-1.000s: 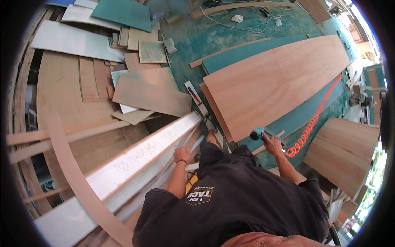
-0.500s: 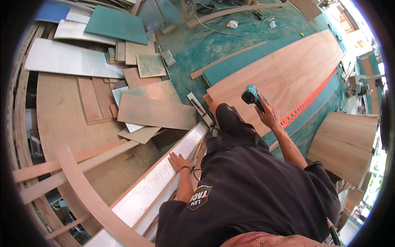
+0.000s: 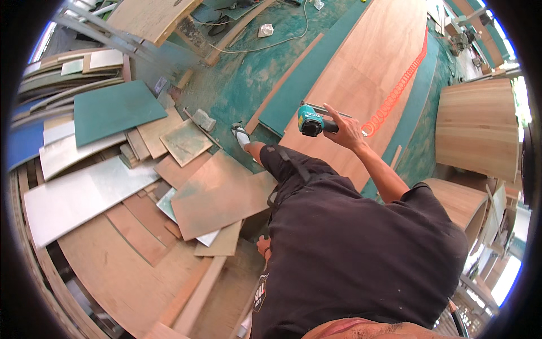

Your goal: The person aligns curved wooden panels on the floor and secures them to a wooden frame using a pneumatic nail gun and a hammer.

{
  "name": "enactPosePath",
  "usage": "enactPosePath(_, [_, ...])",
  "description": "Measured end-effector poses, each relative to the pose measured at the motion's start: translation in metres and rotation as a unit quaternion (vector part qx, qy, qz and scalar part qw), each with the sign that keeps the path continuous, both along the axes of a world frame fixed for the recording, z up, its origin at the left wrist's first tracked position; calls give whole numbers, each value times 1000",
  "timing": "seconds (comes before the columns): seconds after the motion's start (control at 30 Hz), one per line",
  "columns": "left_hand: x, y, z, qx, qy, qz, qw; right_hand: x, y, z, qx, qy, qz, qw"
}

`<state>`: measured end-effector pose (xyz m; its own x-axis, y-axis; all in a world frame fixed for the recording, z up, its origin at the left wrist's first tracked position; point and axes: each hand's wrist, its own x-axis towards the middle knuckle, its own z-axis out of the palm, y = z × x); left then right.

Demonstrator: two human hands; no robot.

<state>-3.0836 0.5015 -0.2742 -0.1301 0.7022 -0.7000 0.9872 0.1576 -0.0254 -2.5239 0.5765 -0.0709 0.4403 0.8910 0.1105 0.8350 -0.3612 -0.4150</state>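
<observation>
In my right hand (image 3: 347, 133) is a teal and black air nailer (image 3: 311, 121), held by its grip above a long wooden panel (image 3: 361, 73). The fingers wrap around the handle, with one finger stretched along the tool. An orange coiled air hose (image 3: 398, 93) runs from near that hand along the panel to the far right. My left hand (image 3: 263, 247) is low beside my body, close to a stack of board offcuts (image 3: 217, 195). My shirt covers much of it, so its fingers and anything in them cannot be made out.
Under the wooden panel lies a teal sheet (image 3: 302, 93) on the dusty floor. Loose boards, a dark green panel (image 3: 116, 113) and a white panel (image 3: 84, 198) are piled at left. Curved wooden panels (image 3: 477, 130) stand at right. A thin cable (image 3: 271, 50) trails at the back.
My body and view have turned left. The left hand has left the white-faced board and drawn in beside my body. The right hand still holds the air nailer, now turned more sideways.
</observation>
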Motion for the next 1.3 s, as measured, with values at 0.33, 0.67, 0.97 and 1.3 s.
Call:
enactPosePath(0.33, [2, 442, 15, -107, -108, -82, 985, 38, 281, 4, 172, 32, -166, 971])
enactPosePath(0.67, [207, 782, 24, -83, -288, 49, 953, 127, 363, 123, 458, -175, -336, 804])
enactPosePath(0.97, [451, 933, 9, -208, -201, -165, 943, 208, 352, 262, 707, -248, -484, 452])
enactPosePath(1.3, [901, 1013, 27, -228, -331, -541, 739, 109, 312, 347, 729, -396, -442, 341])
